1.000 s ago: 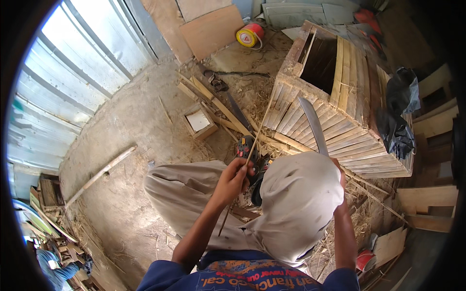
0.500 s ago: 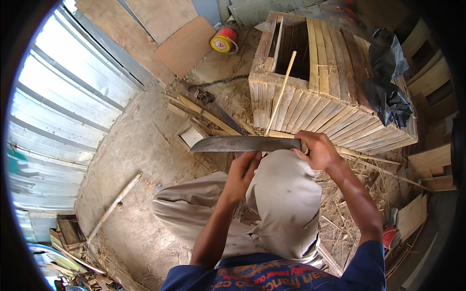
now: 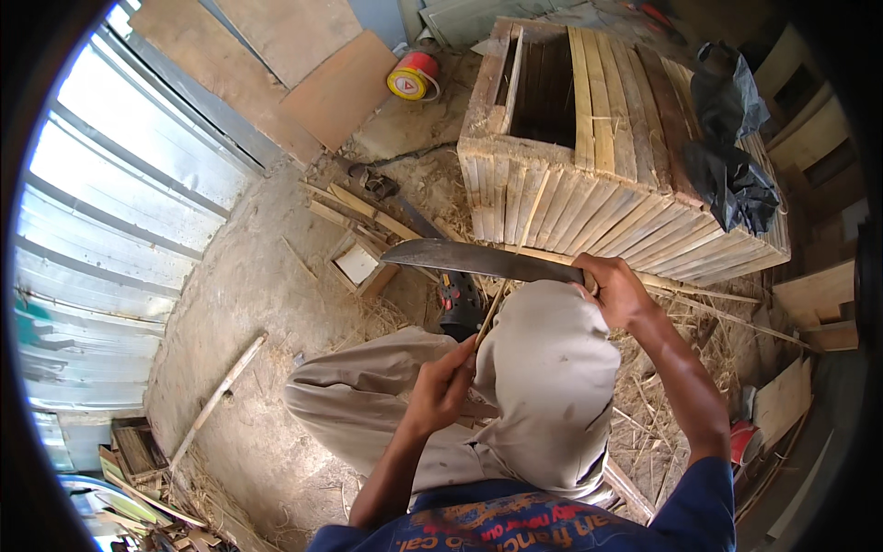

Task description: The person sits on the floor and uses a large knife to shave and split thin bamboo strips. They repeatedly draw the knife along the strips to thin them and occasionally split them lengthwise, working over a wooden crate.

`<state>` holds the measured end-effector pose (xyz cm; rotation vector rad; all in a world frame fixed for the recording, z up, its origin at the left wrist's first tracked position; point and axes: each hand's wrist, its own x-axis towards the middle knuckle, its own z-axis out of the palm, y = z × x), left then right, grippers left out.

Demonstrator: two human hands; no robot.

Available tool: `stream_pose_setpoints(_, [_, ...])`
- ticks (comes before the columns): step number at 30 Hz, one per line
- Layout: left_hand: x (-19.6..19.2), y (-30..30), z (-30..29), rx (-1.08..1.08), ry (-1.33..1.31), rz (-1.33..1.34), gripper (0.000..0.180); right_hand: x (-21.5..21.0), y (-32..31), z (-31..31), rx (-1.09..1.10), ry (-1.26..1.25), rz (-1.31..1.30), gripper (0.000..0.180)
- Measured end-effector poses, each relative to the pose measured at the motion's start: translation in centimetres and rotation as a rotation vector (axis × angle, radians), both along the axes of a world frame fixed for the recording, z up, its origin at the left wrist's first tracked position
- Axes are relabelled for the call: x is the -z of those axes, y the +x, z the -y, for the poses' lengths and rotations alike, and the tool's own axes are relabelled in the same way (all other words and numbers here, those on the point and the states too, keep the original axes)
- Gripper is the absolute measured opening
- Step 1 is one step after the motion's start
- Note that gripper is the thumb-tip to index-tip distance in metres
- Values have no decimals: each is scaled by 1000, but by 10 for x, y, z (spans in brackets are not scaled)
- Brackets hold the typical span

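Note:
My right hand is closed round the handle of a machete, its long dark blade pointing left above my raised knee. My left hand pinches a thin bamboo strip beside that knee. Slanting up and away from my fingers, the strip passes behind the blade, and its far part lies against the slatted crate in view. Whether the edge touches the strip cannot be made out. A dark shoe shows just below the blade.
Ahead right stands a wooden slatted crate with an open top section and a black plastic bag on it. Wood offcuts and a small framed box lie ahead. A red bucket sits farther back; corrugated metal sheeting rises at left.
My left hand has drawn back toward my body, pulling the bamboo strip down with it. The machete has shifted slightly right, its tip now tilted farther up, and the shoe has come into sight.

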<state>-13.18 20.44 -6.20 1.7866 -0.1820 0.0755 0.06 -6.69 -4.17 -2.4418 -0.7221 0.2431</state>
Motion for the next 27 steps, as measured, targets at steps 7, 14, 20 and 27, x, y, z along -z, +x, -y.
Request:
stream_pose_setpoints(7, [-2, 44, 11, -20, -19, 52, 12, -4, 0, -8, -92, 71, 100, 27])
stream_pose_setpoints(14, [4, 10, -2, -82, -1, -56, 23, -11, 7, -6, -157, 48, 296, 31])
stream_pose_setpoints(20, [1, -66, -14, 49, -166, -374, 41, 19, 0, 8, 163, 157, -167, 17])
stream_pose_setpoints(27, [23, 23, -5, -99, -407, -227, 26, 46, 2, -18, 124, 271, 38, 24])
